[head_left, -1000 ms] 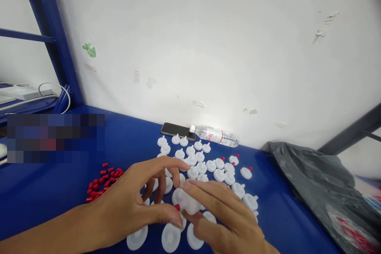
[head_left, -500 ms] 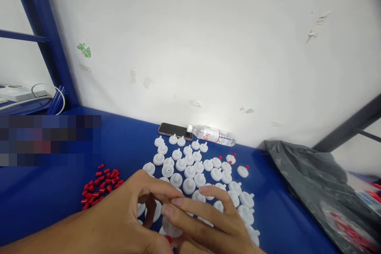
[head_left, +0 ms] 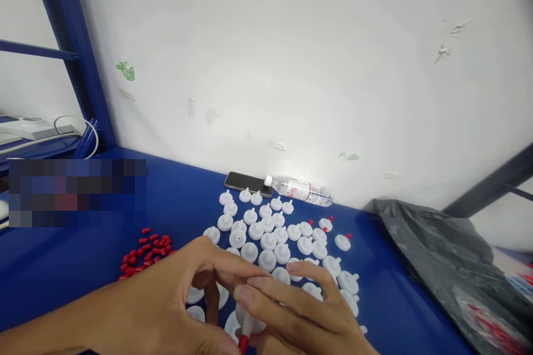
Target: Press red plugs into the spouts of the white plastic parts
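Note:
Low in the picture my left hand (head_left: 166, 305) and my right hand (head_left: 300, 316) meet over a blue table (head_left: 187, 199). Together they pinch one white plastic cap (head_left: 249, 323) with a red tip at its stem. The left fingers curl round it from the left and the right fingers lie across it from the right. Several more white caps (head_left: 275, 236) lie spread on the table just beyond the hands; a few on the right carry red tips. A heap of small red pieces (head_left: 144, 252) lies left of the hands.
A phone (head_left: 245, 182) and a lying water bottle (head_left: 302, 191) rest against the white wall at the back. A dark plastic bag (head_left: 449, 255) covers the table's right side. A blue frame post (head_left: 70, 50) stands at the left, with a cable and white devices behind it.
Both hands have drawn nearer to me and lower with the cap. The red tip now shows at the lower end of the held cap.

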The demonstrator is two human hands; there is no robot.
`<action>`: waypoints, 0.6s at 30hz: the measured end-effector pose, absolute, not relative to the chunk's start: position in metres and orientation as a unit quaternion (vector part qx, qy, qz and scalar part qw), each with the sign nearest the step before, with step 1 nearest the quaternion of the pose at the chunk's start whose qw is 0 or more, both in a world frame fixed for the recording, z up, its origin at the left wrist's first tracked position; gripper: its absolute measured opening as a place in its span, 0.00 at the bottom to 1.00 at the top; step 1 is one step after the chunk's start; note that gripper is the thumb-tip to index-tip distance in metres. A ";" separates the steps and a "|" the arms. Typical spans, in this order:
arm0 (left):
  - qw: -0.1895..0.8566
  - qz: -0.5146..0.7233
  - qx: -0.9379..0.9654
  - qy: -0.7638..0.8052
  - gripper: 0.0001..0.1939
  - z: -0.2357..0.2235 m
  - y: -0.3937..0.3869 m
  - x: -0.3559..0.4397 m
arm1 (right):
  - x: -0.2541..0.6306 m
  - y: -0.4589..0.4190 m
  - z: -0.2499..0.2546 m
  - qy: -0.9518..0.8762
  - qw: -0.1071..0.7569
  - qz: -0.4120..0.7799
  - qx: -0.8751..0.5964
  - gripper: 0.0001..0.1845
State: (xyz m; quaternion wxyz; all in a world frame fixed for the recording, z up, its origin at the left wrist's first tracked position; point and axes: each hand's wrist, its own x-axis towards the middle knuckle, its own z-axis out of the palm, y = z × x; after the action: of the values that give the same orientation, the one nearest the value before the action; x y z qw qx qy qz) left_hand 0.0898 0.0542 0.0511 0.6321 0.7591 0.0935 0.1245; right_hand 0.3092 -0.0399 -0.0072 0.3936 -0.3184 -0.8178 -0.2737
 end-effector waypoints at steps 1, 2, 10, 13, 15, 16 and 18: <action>0.630 0.134 0.758 0.102 0.23 0.050 0.053 0.090 | 0.309 -0.039 -0.009 -0.813 0.398 -0.276 -0.322 0.12; 0.628 0.144 0.756 0.114 0.21 0.048 0.051 0.090 | 0.308 -0.039 -0.010 -0.810 0.403 -0.277 -0.324 0.11; 0.593 0.161 0.775 0.146 0.08 0.035 0.038 0.097 | 0.305 -0.051 0.016 -0.851 0.314 -0.260 -0.332 0.09; 0.584 0.161 0.780 0.157 0.08 0.035 0.038 0.097 | 0.302 -0.050 0.013 -0.834 0.346 -0.281 -0.325 0.12; 0.571 0.156 0.784 0.189 0.07 0.033 0.039 0.096 | 0.299 -0.046 0.006 -0.819 0.375 -0.286 -0.327 0.13; 0.562 0.150 0.788 0.201 0.07 0.033 0.040 0.095 | 0.298 -0.044 0.004 -0.812 0.391 -0.288 -0.324 0.15; 0.539 0.155 0.801 0.209 0.13 0.032 0.042 0.091 | 0.297 -0.041 0.005 -0.802 0.423 -0.283 -0.312 0.18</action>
State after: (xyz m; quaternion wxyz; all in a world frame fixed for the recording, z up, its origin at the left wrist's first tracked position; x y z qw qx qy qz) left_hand 0.0914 0.0416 0.0316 0.5386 0.8015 0.2088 0.1548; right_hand 0.2974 -0.0408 0.0045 0.4230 -0.3124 -0.8023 -0.2827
